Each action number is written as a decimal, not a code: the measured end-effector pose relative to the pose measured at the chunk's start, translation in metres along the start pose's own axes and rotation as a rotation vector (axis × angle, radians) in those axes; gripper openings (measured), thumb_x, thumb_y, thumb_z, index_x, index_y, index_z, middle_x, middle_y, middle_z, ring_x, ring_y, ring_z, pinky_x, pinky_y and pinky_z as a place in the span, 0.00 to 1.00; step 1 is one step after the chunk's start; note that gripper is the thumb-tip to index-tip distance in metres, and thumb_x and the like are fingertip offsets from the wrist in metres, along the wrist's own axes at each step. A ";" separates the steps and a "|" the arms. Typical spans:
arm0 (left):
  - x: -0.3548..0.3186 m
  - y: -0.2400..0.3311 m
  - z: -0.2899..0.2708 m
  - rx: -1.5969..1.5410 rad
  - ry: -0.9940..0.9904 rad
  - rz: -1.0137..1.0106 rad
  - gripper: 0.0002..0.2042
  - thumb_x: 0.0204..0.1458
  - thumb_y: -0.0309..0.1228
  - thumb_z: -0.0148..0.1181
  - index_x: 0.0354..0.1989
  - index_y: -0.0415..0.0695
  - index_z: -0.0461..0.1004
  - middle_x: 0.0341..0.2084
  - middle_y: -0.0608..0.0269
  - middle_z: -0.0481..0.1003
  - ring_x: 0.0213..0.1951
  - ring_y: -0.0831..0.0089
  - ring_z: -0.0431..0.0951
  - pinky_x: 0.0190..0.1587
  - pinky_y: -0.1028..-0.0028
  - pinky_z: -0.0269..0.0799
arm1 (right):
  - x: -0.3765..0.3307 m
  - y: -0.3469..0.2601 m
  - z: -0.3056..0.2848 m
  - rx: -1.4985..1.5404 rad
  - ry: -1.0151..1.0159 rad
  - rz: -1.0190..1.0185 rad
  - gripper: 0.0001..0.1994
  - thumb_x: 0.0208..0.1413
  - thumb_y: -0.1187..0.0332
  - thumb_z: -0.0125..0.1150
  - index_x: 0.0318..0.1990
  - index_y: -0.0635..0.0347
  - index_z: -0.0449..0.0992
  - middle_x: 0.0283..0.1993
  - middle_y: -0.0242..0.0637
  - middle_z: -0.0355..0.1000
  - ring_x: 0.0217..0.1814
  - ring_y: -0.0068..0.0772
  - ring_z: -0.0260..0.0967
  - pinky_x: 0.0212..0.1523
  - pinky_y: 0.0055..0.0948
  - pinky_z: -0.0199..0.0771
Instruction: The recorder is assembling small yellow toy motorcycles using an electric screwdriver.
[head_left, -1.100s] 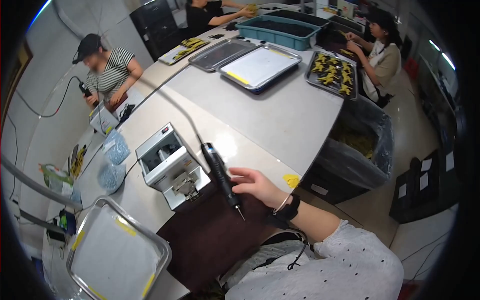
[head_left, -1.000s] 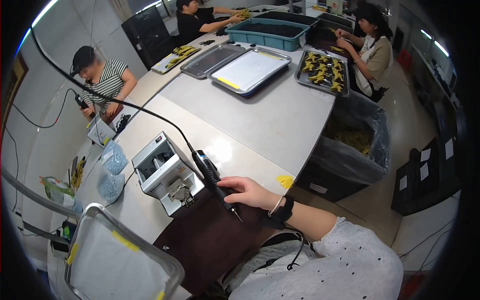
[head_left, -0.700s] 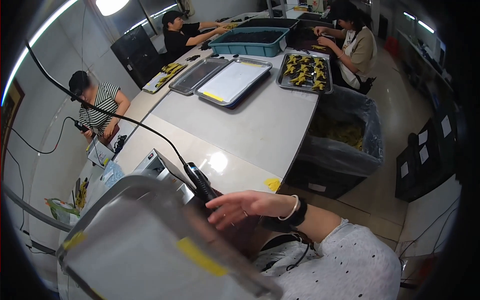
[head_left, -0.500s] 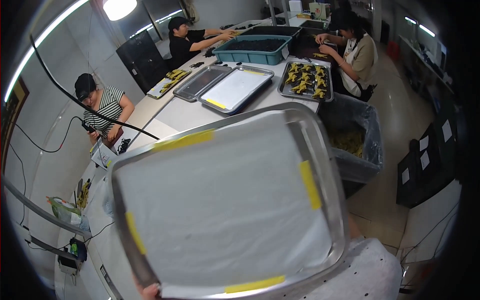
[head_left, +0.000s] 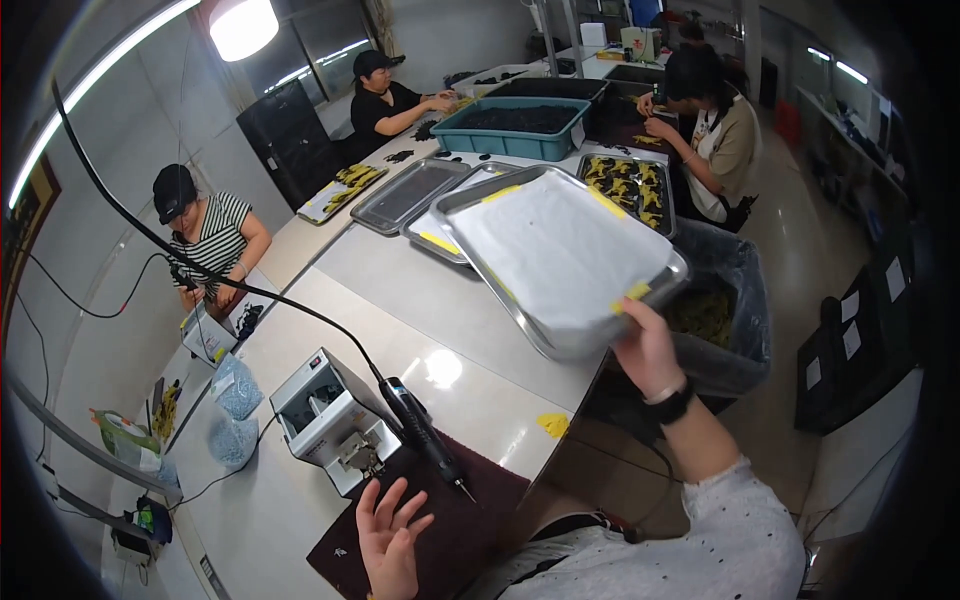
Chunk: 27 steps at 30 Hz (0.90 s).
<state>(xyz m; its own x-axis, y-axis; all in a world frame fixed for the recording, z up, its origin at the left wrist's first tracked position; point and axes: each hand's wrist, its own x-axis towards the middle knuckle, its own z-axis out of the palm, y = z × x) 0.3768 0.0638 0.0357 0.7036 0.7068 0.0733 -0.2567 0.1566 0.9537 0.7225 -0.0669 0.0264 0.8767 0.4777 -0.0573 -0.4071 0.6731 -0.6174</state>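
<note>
The metal tray (head_left: 670,283) is above the right edge of the worktable (head_left: 420,300), tilted and slightly blurred. Its white paper liner (head_left: 570,240) has faint creases, and yellow tape (head_left: 602,198) at the edges probably keeps it from slipping. The right hand (head_left: 650,350) is closed on the near edge, thumb on top, perhaps because the rim gives a firm grip. Whether the tray touches the paper-lined tray (head_left: 436,252) behind it cannot be told. The left hand (head_left: 390,540), loosely spread, holds nothing visible above the dark cloth (head_left: 450,535). Near it, the black handpiece (head_left: 425,430) leans beside the white machine box (head_left: 335,430), seemingly placed within easy reach.
</note>
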 end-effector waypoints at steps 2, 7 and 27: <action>-0.012 -0.003 -0.008 0.106 0.089 -0.034 0.28 0.57 0.23 0.49 0.66 0.43 0.49 0.61 0.48 0.60 0.58 0.56 0.66 0.54 0.66 0.68 | 0.064 0.039 0.018 -0.008 0.018 0.005 0.11 0.51 0.74 0.62 0.42 0.56 0.70 0.38 0.30 0.71 0.37 0.26 0.71 0.37 0.29 0.74; -0.042 -0.005 -0.025 0.119 0.340 -0.092 0.26 0.57 0.24 0.49 0.65 0.42 0.51 0.60 0.48 0.60 0.57 0.57 0.67 0.55 0.66 0.66 | 0.188 0.143 0.086 -0.011 0.238 -0.170 0.34 0.50 0.74 0.64 0.58 0.47 0.47 0.55 0.39 0.61 0.53 0.36 0.65 0.45 0.40 0.74; -0.072 -0.026 -0.064 0.408 0.450 -0.082 0.16 0.59 0.25 0.47 0.56 0.39 0.62 0.50 0.53 0.70 0.51 0.62 0.72 0.54 0.67 0.66 | 0.210 0.143 0.063 -2.190 -0.543 -0.537 0.31 0.58 0.49 0.43 0.64 0.56 0.57 0.68 0.48 0.53 0.72 0.48 0.43 0.68 0.60 0.33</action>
<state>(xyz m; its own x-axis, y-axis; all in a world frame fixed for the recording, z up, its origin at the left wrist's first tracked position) 0.2909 0.0529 -0.0132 0.3388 0.9395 -0.0502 0.1235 0.0084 0.9923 0.8324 0.1659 -0.0244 0.4965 0.8309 0.2513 0.8681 -0.4766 -0.1392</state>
